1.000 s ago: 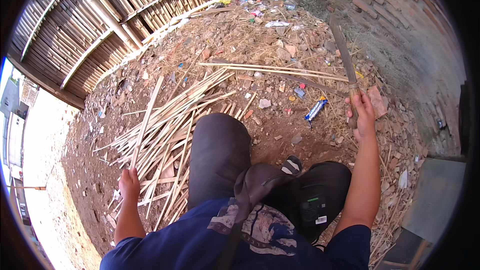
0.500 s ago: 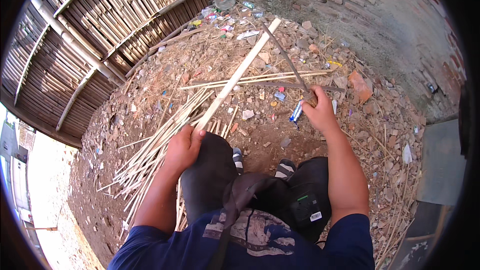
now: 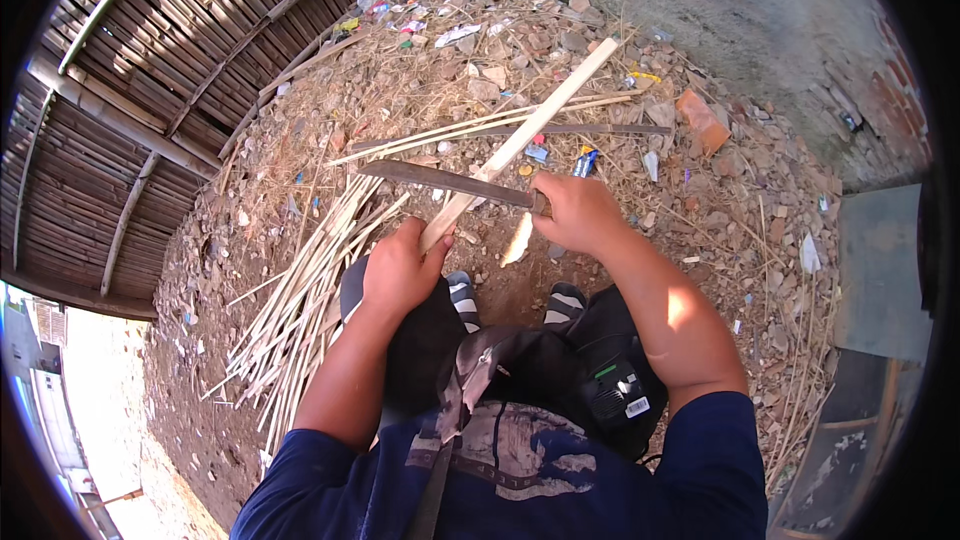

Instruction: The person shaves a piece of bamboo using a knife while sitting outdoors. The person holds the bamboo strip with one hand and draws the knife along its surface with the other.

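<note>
My left hand (image 3: 402, 268) is closed round the near end of a long, pale, flat bamboo strip (image 3: 562, 97), just above my left knee. The strip slants up and away to the right. My right hand (image 3: 580, 212) grips the handle of a machete (image 3: 430, 178), whose dark blade points left and crosses over the strip a short way beyond my left hand. Whether the edge bites into the strip I cannot tell. On the ground left of my legs lies a loose pile of thin bamboo strips (image 3: 300, 310).
Beyond the blade, a few pale strips (image 3: 400, 147) and a dark flat bar (image 3: 630, 129) lie on rubble-strewn ground. A brick chunk (image 3: 703, 122) sits to the right. A bamboo fence (image 3: 130, 130) stands left, a wall (image 3: 760, 30) at the back right.
The machete has swung from pointing away, near the strip's far end, to lying across the strip. My right hand came left and nearer. The strip's far end shifted right.
</note>
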Available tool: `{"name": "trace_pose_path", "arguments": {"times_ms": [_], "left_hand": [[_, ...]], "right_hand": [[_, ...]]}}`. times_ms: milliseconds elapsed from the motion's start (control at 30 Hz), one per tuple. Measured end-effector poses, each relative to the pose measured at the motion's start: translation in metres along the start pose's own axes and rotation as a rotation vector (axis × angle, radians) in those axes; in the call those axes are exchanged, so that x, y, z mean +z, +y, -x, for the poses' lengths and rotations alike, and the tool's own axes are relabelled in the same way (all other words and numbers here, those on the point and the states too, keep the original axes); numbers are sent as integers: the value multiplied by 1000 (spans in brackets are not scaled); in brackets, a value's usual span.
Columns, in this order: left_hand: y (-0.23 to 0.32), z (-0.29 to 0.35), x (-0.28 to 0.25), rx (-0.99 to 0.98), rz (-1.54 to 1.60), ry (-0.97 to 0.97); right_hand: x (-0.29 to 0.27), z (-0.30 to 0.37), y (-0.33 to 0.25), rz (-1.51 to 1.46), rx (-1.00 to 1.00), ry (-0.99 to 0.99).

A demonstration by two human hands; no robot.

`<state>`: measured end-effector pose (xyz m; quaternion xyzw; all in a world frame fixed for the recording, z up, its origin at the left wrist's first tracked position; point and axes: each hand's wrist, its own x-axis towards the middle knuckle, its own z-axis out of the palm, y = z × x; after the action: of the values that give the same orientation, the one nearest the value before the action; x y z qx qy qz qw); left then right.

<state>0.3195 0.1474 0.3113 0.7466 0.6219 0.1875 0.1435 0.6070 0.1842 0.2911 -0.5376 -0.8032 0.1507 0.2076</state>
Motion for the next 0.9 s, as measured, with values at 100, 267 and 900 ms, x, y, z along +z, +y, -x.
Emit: {"name": "trace_pose_path", "arguments": {"times_ms": [100, 267, 900], "left_hand": [[-3, -2, -2, -16, 17, 10], [-4, -1, 1, -21, 75, 19], [2, 11, 21, -71, 71, -52]], "right_hand": [[5, -7, 0, -26, 32, -28], [16, -17, -8, 59, 26, -34], [18, -20, -6, 140, 184, -193]]}}
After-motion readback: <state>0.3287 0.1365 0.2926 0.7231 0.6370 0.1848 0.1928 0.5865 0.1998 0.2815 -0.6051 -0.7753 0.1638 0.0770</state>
